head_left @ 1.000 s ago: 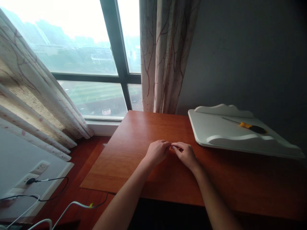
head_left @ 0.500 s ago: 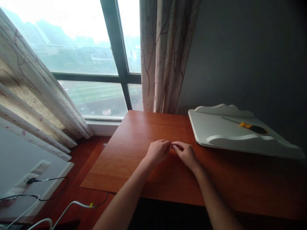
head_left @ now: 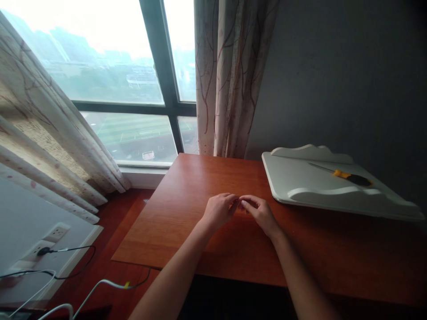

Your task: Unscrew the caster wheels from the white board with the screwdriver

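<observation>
My left hand (head_left: 220, 209) and my right hand (head_left: 260, 214) meet over the middle of the brown wooden table (head_left: 173, 213). The fingertips of both are pinched together and nearly touch. Between them is something small and thin, perhaps reddish; the fingers cover most of it, so its kind cannot be made out. Both forearms reach in from the table's front edge.
Right of my hands stands a white board with wavy raised edges (head_left: 300, 171). On it lies a screwdriver with a yellow and black handle (head_left: 353, 178). Patterned curtains (head_left: 230, 89) hang behind the table. Cables (head_left: 100, 282) run from wall sockets (head_left: 56, 233) at lower left.
The fingers of my right hand have shifted slightly, with the index finger now reaching straighter toward the left fingertips. My left hand has hardly moved.
</observation>
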{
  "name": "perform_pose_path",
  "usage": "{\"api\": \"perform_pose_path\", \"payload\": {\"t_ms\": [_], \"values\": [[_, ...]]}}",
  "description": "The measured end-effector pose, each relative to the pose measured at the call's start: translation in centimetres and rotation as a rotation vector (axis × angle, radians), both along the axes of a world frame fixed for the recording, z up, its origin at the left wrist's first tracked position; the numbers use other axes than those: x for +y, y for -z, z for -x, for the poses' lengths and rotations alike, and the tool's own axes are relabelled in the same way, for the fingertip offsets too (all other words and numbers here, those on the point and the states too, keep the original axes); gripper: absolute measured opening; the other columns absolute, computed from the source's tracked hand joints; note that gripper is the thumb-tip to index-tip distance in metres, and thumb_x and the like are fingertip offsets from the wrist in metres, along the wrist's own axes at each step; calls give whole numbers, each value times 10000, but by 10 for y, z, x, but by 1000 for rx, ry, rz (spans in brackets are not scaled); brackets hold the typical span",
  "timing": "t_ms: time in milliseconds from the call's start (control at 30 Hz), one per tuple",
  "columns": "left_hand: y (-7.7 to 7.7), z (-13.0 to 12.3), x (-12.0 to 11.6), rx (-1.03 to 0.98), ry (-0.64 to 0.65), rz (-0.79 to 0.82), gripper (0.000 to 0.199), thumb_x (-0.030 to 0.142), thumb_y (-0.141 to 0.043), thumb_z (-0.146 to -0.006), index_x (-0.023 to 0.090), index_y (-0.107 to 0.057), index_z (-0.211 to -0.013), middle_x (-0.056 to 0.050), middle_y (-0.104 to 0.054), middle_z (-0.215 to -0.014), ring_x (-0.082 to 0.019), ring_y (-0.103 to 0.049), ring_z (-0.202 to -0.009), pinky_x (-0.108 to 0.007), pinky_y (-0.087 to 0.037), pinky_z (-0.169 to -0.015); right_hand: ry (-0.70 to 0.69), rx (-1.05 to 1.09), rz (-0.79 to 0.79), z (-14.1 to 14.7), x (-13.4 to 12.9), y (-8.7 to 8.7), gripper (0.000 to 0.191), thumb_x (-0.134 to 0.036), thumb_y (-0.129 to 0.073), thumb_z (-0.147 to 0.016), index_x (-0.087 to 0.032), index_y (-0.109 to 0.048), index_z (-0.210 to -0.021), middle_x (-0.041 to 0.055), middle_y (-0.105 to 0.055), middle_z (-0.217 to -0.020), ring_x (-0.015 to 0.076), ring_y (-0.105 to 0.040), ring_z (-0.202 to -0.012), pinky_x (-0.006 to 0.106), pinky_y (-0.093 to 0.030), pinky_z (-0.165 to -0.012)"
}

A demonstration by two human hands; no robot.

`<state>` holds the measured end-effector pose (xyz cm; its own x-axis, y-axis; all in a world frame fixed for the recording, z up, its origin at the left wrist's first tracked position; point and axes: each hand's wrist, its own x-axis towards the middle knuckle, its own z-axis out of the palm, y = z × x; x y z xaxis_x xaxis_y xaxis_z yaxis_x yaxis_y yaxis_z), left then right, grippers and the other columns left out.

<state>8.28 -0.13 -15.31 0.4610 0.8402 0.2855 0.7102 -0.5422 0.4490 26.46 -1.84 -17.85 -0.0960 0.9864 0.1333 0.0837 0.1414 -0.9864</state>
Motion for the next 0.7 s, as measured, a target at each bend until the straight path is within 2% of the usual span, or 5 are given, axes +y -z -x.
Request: {"api": "perform_pose_path", "payload": {"t_ms": [700], "values": [[5,0,1,-86,16,-46,198,265,-535,-980,243,-727,-935,-11,-746,-865,-147,-659,-735,-237,-396,-626,-32,139,95,-1,-3,-9,297,-428,-725,-817,-173,-753,-967,64,-748,-807,182,-657,-743,297,-488,-653]]}}
